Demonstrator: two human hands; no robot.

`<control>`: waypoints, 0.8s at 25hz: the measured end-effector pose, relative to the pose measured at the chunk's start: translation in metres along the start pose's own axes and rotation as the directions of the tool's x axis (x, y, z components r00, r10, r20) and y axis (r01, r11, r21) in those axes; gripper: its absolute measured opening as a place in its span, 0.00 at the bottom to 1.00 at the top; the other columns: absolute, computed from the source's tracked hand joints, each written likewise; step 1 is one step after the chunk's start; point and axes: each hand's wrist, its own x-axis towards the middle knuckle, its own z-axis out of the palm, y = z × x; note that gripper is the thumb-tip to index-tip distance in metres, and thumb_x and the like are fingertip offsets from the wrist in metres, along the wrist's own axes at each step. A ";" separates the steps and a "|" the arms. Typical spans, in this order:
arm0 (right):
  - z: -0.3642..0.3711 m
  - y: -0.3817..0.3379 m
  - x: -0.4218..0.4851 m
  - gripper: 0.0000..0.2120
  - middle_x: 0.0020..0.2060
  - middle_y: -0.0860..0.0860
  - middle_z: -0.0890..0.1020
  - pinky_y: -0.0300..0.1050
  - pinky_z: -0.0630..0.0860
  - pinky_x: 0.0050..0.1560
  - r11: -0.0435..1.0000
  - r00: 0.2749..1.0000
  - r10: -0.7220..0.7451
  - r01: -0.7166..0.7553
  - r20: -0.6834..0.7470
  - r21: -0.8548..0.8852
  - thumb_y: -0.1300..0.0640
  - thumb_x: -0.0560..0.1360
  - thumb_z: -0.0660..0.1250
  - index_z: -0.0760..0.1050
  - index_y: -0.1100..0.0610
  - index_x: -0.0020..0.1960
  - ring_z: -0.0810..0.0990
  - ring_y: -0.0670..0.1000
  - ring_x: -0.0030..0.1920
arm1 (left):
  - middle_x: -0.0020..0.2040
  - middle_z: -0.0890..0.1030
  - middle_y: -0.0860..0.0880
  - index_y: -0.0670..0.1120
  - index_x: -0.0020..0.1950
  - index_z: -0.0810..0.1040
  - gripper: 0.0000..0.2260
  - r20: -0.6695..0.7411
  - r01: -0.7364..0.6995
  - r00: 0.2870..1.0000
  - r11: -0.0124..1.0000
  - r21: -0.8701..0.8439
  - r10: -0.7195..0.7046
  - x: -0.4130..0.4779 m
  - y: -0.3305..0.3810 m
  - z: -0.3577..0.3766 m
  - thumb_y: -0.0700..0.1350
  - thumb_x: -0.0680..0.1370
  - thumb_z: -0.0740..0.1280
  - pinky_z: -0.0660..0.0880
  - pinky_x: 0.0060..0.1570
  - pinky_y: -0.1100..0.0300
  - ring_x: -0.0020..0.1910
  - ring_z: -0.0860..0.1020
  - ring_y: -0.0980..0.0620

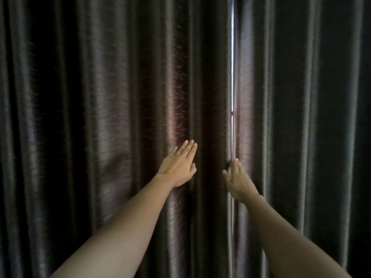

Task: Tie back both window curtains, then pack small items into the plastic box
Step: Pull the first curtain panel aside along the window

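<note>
Curtains fill your view: the left curtain [90, 97] spans from 9 o'clock past centre, the right curtain [301, 97] hangs toward 3 o'clock, and a thin slit of daylight [232, 57] runs between them near 1 o'clock. Your left hand [178, 167], just below centre, lies flat on a fold of the left curtain, fingers straight and together, gripping nothing. Your right hand [237, 181], at 5 o'clock from centre, has straight fingers reaching the slit's lower end, clasping nothing

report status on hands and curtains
Hands open: left hand flat on left curtain, right hand at the slit by right curtain. Curtains hang closed, untied. Nothing blocking.
</note>
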 end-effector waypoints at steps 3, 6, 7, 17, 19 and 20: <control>0.011 0.026 0.027 0.34 0.76 0.57 0.54 0.45 0.52 0.74 0.992 1.000 -0.014 0.017 -0.022 0.124 0.44 0.79 0.54 0.46 0.62 0.76 0.53 0.53 0.76 | 0.78 0.47 0.48 0.45 0.77 0.45 0.28 -0.157 -0.066 0.985 0.997 0.044 0.072 0.064 0.017 0.001 0.51 0.81 0.51 0.46 0.74 0.54 0.77 0.45 0.52; 0.021 0.032 0.051 0.43 0.77 0.52 0.53 0.45 0.52 0.75 0.972 0.997 -0.080 0.074 0.019 0.224 0.33 0.74 0.54 0.45 0.58 0.77 0.53 0.48 0.76 | 0.78 0.53 0.48 0.46 0.77 0.52 0.27 -0.289 -0.153 0.938 0.977 0.151 0.191 0.127 0.033 -0.010 0.52 0.80 0.53 0.47 0.74 0.50 0.77 0.50 0.50; 0.024 0.037 0.062 0.46 0.77 0.50 0.54 0.48 0.54 0.76 0.951 0.992 -0.125 0.119 0.001 0.284 0.29 0.71 0.53 0.45 0.56 0.77 0.54 0.47 0.76 | 0.78 0.54 0.49 0.46 0.77 0.54 0.26 -0.306 -0.163 0.927 0.968 0.191 0.216 0.146 0.039 -0.016 0.52 0.80 0.52 0.47 0.74 0.49 0.77 0.50 0.50; 0.056 -0.024 0.116 0.51 0.77 0.44 0.52 0.49 0.57 0.75 0.763 0.919 -0.393 0.308 0.029 0.569 0.26 0.65 0.60 0.45 0.50 0.77 0.53 0.43 0.75 | 0.62 0.78 0.42 0.45 0.41 0.77 0.12 -0.197 0.226 0.973 0.673 0.704 -0.120 0.196 0.000 -0.056 0.43 0.79 0.56 0.37 0.71 0.41 0.77 0.49 0.43; 0.069 -0.047 0.119 0.51 0.76 0.42 0.50 0.45 0.56 0.74 0.730 0.905 -0.420 0.291 0.070 0.618 0.26 0.65 0.61 0.42 0.48 0.77 0.51 0.41 0.75 | 0.71 0.68 0.40 0.44 0.55 0.77 0.09 -0.252 0.269 0.960 0.653 0.708 -0.122 0.181 -0.023 -0.064 0.41 0.79 0.59 0.38 0.72 0.42 0.77 0.48 0.42; 0.074 -0.060 0.118 0.52 0.76 0.41 0.50 0.44 0.55 0.73 0.711 0.899 -0.430 0.283 0.078 0.644 0.26 0.64 0.61 0.42 0.47 0.77 0.51 0.41 0.75 | 0.75 0.60 0.40 0.43 0.65 0.71 0.15 -0.292 0.292 0.950 0.652 0.700 -0.111 0.172 -0.034 -0.067 0.41 0.80 0.59 0.39 0.72 0.43 0.77 0.46 0.42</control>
